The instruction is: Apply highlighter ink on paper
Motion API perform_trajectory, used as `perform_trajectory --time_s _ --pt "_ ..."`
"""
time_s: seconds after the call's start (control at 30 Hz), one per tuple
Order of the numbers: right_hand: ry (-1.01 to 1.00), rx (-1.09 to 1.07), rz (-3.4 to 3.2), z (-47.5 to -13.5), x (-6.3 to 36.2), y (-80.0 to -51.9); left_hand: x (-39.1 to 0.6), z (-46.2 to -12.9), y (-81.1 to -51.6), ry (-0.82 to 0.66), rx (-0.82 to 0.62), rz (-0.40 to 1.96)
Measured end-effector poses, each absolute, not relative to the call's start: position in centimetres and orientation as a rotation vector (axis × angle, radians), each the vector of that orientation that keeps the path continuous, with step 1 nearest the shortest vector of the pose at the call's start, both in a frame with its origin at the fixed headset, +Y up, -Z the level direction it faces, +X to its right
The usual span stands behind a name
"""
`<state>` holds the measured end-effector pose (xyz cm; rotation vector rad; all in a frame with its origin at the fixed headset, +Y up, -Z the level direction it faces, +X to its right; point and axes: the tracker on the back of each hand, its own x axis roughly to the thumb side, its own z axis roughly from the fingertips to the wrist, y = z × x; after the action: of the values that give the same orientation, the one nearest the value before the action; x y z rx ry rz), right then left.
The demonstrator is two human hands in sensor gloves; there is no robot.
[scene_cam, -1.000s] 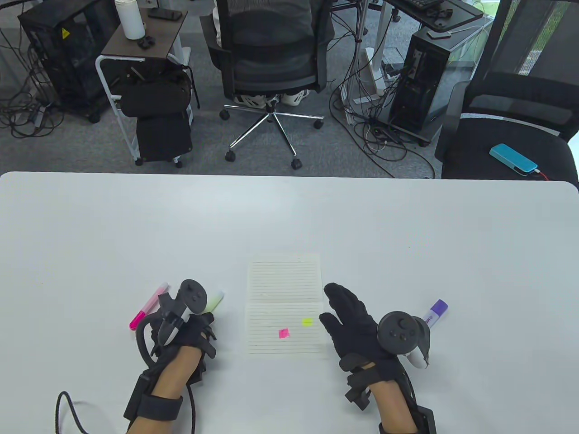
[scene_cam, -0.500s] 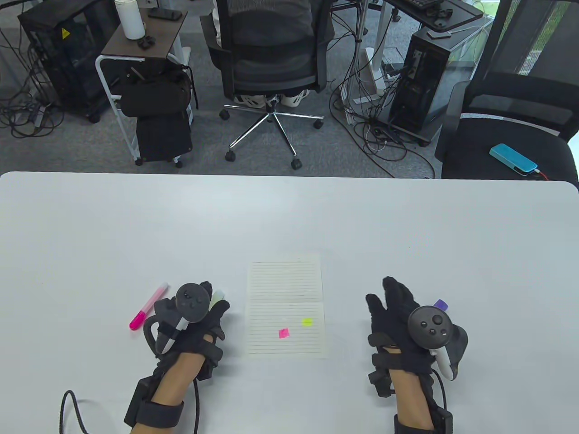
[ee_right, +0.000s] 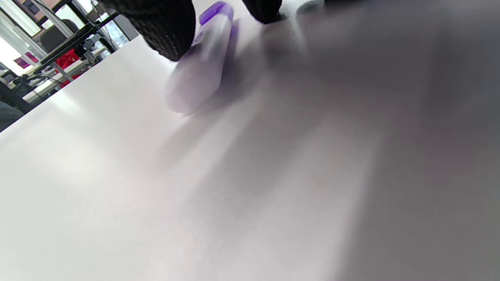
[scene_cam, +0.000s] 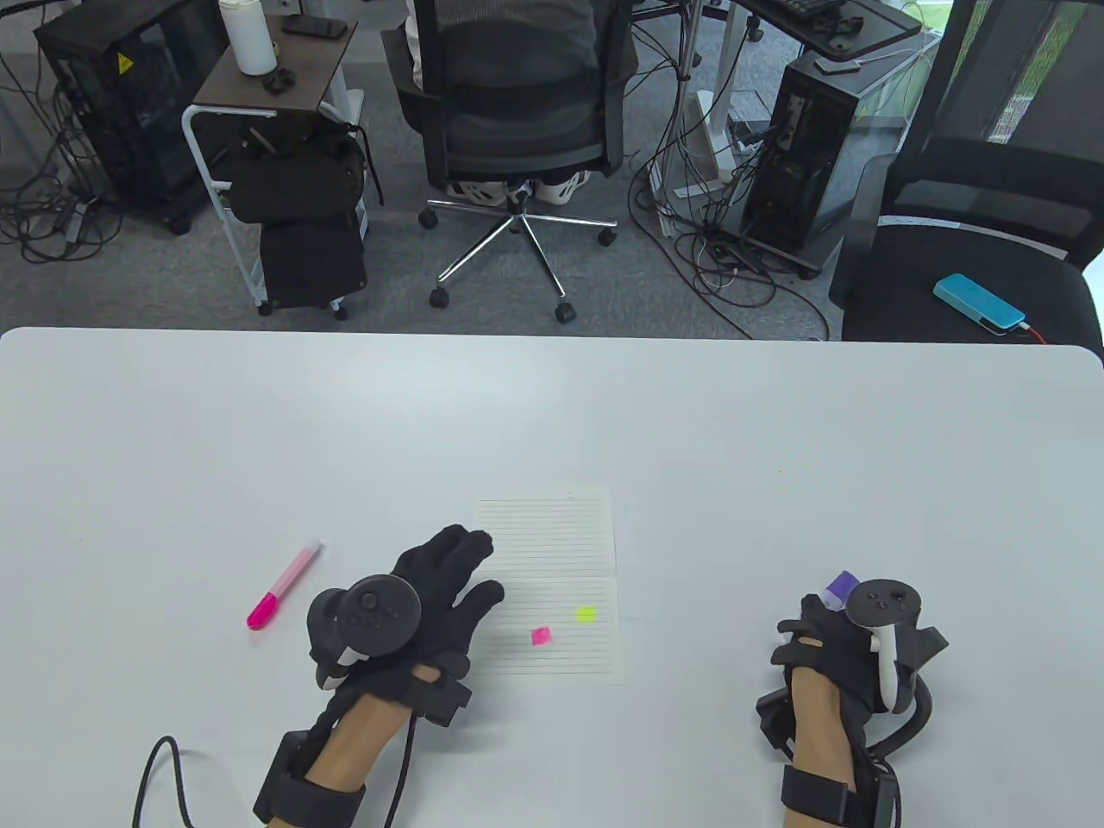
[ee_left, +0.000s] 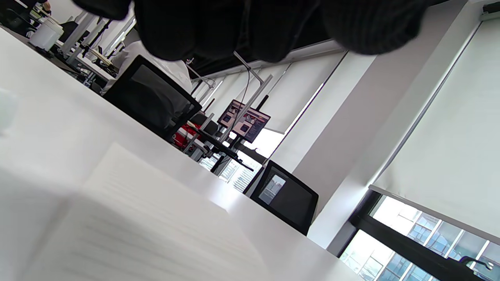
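A lined paper (scene_cam: 552, 535) lies on the white table (scene_cam: 552, 405), bearing a pink mark (scene_cam: 541, 636) and a yellow mark (scene_cam: 586, 615). My left hand (scene_cam: 470, 561) lies flat with straight fingers on the paper's left edge. The left wrist view shows the paper (ee_left: 136, 218) close below the fingers (ee_left: 254, 23). At the right, my right hand (scene_cam: 815, 625) curls round a purple highlighter (scene_cam: 839, 588), only its cap end showing. In the right wrist view, the purple highlighter (ee_right: 203, 58) sits blurred between two fingertips (ee_right: 164, 27), low over the table.
A pink highlighter (scene_cam: 285, 585) lies on the table left of my left hand. A yellow-green highlighter seen earlier is hidden under that hand. Beyond the table's far edge stand office chairs (scene_cam: 517, 112), computer towers and cables.
My left hand moved right, off the yellow-green highlighter and onto the paper's left edge. My right hand went right, away from the paper, and curled round the purple highlighter.
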<state>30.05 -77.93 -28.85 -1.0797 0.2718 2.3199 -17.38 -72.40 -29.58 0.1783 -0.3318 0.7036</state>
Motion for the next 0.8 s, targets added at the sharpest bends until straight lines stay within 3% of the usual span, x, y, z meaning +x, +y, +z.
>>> perform_trajectory --time_s 0.13,0.3,0.37,0.5,0.6,0.8 --pt "0.308 -1.091 2.401 -28.9 30.1 -78.1 -16.7 -29.6 -72.9 -0.371 0.146 0.707" --pt "0.177 -0.962 2.372 -28.4 29.8 -77.7 -17.1 -29.4 -72.3 -0.392 0.182 0.771" --pt "0.038 -0.767 2.332 -28.2 28.7 -76.3 -17.4 -29.3 -71.9 -0.394 0.213 0.800" --pt "-0.035 -0.313 2.376 -28.6 25.0 -73.8 -17.3 -29.1 -71.6 -0.414 0.249 0.813" --pt "0.103 0.128 2.328 -29.3 21.2 -73.5 -16.7 -28.9 -71.7 -0.449 0.252 0.789" --pt "0.300 0.601 2.389 -29.0 14.1 -73.7 -14.0 -28.0 -71.9 -0.585 0.201 0.615"
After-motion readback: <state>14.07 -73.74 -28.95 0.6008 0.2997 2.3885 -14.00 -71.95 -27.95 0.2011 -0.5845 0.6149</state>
